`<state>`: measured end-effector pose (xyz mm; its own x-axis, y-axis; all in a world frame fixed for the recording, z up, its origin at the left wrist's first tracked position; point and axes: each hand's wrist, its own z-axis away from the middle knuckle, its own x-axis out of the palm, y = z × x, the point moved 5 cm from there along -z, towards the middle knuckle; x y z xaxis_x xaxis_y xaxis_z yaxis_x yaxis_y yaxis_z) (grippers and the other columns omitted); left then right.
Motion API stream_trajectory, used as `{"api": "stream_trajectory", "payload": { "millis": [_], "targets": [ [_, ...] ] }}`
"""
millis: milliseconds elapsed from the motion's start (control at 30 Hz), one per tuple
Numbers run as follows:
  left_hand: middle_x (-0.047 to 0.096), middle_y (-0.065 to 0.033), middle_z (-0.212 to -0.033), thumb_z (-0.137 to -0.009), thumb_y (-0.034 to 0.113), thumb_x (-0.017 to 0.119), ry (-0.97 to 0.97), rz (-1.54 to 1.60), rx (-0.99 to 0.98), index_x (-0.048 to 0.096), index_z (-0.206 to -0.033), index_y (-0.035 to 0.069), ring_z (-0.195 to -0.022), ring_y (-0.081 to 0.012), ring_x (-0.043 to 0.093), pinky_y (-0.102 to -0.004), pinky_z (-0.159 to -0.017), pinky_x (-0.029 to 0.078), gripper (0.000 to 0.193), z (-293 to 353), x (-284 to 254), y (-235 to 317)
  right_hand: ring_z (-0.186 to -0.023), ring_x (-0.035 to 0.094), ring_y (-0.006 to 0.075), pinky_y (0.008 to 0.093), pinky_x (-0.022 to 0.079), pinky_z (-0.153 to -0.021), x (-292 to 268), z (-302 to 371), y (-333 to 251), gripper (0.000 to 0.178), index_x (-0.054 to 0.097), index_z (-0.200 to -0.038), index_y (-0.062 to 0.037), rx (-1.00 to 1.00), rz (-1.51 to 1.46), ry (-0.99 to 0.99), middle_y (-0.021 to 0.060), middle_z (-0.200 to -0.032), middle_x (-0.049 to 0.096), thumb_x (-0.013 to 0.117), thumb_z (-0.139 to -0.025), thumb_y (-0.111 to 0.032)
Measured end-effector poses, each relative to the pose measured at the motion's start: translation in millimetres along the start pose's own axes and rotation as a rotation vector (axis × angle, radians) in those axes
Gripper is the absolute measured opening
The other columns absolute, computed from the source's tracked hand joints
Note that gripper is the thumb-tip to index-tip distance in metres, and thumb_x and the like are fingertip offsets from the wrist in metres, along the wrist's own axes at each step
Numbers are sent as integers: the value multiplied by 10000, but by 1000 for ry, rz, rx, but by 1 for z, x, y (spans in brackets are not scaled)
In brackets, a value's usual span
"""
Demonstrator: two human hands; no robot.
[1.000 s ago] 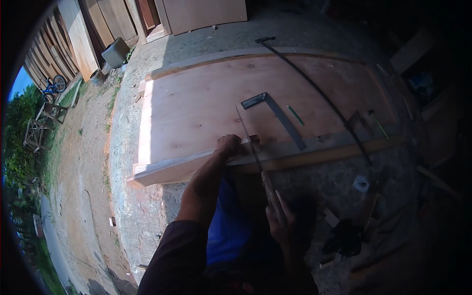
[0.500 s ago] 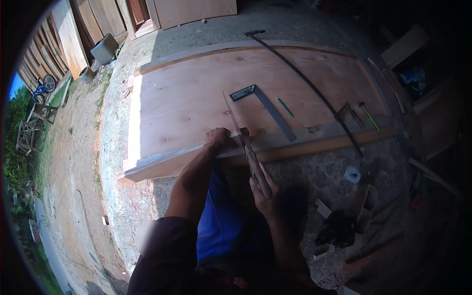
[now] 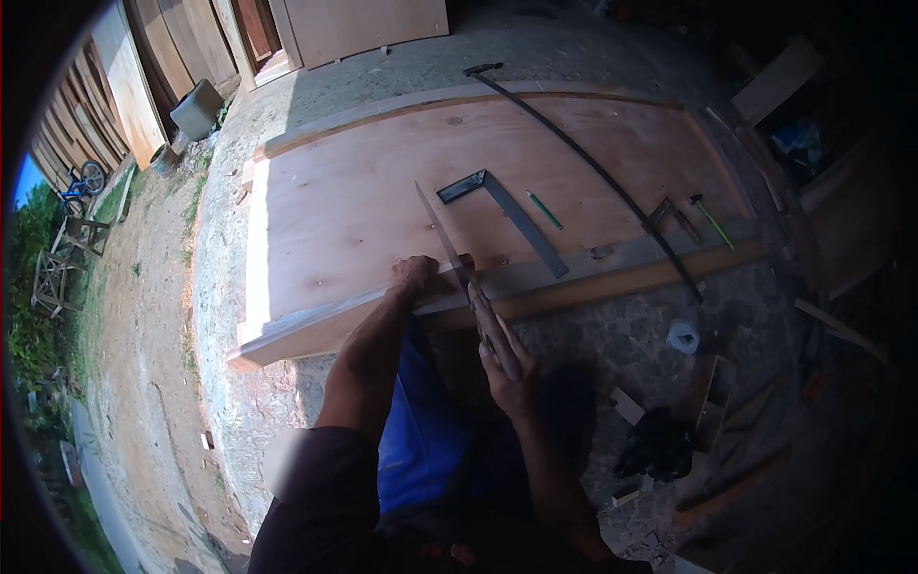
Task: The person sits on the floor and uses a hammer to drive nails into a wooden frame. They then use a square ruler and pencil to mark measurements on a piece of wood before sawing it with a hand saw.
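My right hand is wrapped round the wooden handle of a handsaw. The saw's narrow blade points away and slightly left, crossing a short wood piece at the near rail. My left hand is closed on that piece just left of the blade, pressing it down at the rail; its fingertips are partly hidden. Under the work lies a large plywood panel with a raised wooden frame. A try square and a green pencil rest on the panel, beyond and right of the saw.
A long dark bar lies across the panel. At its right end are a small angled tool and a green-handled hammer. A whitish roll, a black bag and wood offcuts lie on the floor at right.
The view has shifted slightly, so the panel and tools sit a little further left. Both hands keep their holds, and the saw stays across the wood piece.
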<state>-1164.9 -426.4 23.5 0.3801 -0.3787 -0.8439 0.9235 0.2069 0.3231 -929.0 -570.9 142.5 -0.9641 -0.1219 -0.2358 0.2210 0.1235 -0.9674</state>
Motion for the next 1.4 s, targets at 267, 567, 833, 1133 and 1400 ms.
{"api": "stream_trajectory", "payload": {
  "millis": [267, 567, 833, 1133, 1400],
  "targets": [
    [724, -152, -1061, -665, 607, 813, 21, -18, 10, 738, -1014, 143, -1022, -342, 694, -460, -868, 540, 585, -10, 1, -24, -814, 744, 255, 338, 566, -686, -57, 135, -35, 461, 551, -1356, 48, -60, 366, -109, 235, -1182, 688, 652, -931, -100],
    [730, -138, -1069, -732, 559, 788, -5, -54, 37, 732, -1003, 151, -1036, -340, 692, -431, -902, 532, 493, -8, -14, -17, -1131, 680, 333, 377, 531, -938, -22, 65, -25, 523, 485, -1421, 44, -41, 124, -134, 227, -1313, 633, 627, -929, -64],
    [727, -141, -972, -763, 551, 754, 118, -1, 68, 693, -891, 105, -957, -370, 697, -456, -837, 536, 468, -16, 0, -18, -1053, 706, 331, 395, 560, -868, -8, 40, -3, 474, 550, -1360, 48, -28, 86, -26, 277, -1190, 663, 669, -930, -112],
    [729, -136, -1039, -753, 497, 773, -17, -24, 28, 726, -936, 140, -1014, -355, 695, -451, -870, 535, 405, 5, -28, -13, -1532, 246, 184, 278, 155, -1218, -48, 130, -54, 554, 235, -1560, 68, -37, 32, -392, 167, -1666, 212, 315, -1028, -67],
    [731, -123, -1022, -770, 548, 734, 102, -67, 27, 734, -1015, 125, -1023, -333, 689, -445, -869, 543, 488, -6, -2, -1, -933, 727, 302, 361, 554, -780, 27, -49, 1, 474, 544, -1364, 42, -123, 57, -24, 234, -1089, 697, 667, -930, -102]
  ]
}}
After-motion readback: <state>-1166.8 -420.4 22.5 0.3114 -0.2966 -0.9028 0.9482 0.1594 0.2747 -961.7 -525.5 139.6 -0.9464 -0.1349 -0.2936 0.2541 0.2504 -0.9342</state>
